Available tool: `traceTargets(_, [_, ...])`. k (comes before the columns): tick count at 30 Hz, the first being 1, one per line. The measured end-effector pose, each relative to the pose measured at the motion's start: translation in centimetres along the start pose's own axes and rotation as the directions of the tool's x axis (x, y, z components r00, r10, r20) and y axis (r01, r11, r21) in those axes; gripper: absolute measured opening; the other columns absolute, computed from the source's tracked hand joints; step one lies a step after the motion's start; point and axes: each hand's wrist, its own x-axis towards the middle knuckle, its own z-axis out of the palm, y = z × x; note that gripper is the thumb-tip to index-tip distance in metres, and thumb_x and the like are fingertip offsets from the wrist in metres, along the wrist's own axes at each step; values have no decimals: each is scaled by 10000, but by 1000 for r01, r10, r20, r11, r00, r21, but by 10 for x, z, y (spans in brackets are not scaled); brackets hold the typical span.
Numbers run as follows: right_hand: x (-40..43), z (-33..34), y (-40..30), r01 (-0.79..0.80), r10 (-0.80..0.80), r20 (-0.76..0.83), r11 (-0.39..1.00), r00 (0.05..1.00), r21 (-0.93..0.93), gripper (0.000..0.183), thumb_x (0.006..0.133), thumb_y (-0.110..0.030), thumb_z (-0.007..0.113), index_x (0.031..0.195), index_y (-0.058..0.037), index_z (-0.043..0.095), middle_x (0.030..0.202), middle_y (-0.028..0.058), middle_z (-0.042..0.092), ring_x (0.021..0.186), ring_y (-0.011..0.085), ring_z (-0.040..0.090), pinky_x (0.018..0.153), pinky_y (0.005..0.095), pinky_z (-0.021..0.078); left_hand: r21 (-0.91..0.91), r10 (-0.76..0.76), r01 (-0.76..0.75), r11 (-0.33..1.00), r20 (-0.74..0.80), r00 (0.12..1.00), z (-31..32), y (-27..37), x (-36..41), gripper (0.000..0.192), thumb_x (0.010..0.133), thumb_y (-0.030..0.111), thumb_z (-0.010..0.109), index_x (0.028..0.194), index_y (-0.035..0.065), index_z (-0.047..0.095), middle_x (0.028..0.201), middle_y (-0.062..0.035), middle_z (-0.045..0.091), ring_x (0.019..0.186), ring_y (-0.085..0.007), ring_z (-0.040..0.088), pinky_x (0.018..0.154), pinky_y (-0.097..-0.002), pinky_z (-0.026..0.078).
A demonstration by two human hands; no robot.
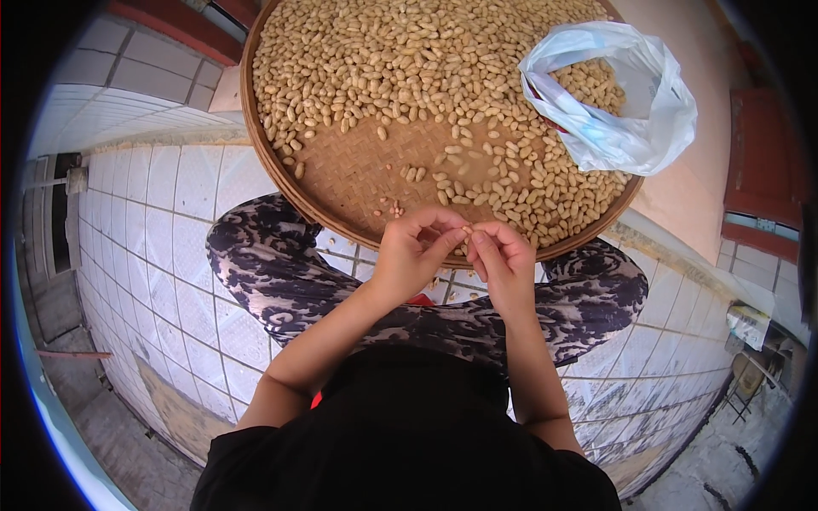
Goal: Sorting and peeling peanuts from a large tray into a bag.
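Over the near rim of a round woven bamboo tray [358,160], my two hands meet at the fingertips. My left hand [418,246] and my right hand [505,259] pinch one small peanut [467,230] between them; how far its shell is broken I cannot tell. Unshelled peanuts [383,57] cover the far side of the tray, and more peanuts [543,198] lie along its right side. Several shelled pinkish kernels [394,208] rest on the weave just beyond my left hand. A few whole peanuts [413,173] sit near the tray's middle.
A white plastic bag [658,128] holding peanuts stands at the tray's right edge. My knees in patterned trousers [275,268] flank the near rim. Shell pieces [441,274] lie on the tiled floor [179,255] below. Red wooden doors [763,153] stand at right.
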Motion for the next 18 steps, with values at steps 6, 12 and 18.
traceTargets(6, [0, -7, -7, -81, 80, 27, 996, 996, 36, 58, 908, -37, 580, 912, 5, 620, 699, -16, 577, 591, 3, 474, 514, 159, 348, -372, -156, 157, 915, 32, 987, 3, 9, 1, 34, 858, -6, 639, 884, -27, 632, 829, -49, 667, 757, -78, 621, 657, -210, 499])
traceTargets(12, [-5, -7, 6, 2, 18, 118, 985, 993, -174, 41, 873, 3, 574, 844, 19, 598, 721, -29, 578, 659, 8, 502, 575, 163, 388, 306, 22, -31, 952, 33, 999, -3, 18, -7, 49, 757, -35, 656, 736, -28, 612, 702, -53, 641, 666, -86, 637, 604, -217, 505])
traceTargets(18, [-9, -22, 19, -118, 146, 259, 986, 955, -122, 60, 797, -15, 577, 753, 24, 588, 640, -24, 524, 618, 38, 440, 535, 212, 343, -174, -253, 315, 933, 308, 917, -15, 7, -14, 78, 785, -13, 636, 774, -27, 560, 679, -18, 604, 581, -59, 568, 523, -205, 451])
